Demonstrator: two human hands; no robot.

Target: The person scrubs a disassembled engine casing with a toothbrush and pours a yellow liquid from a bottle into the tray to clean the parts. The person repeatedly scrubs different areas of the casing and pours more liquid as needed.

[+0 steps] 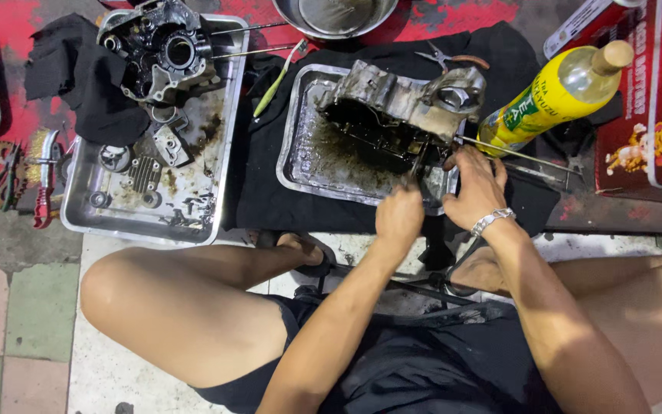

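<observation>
Oily metal engine case [404, 103] is sitting in a tray [300, 146] while the left hand [398, 217], fisted around a thin tool, is prying and the right hand [475, 188] is bracing it, likely needing steady leverage next.

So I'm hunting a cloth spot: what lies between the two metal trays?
In the head view, black cloth fills the gap between the left tray and right tray, with a green-handled tool lying on it.

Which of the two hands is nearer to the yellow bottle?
The right hand. It rests at the right end of the engine case, just below and left of the yellow bottle. The left hand is farther left and lower, at the tray's front edge.
</observation>
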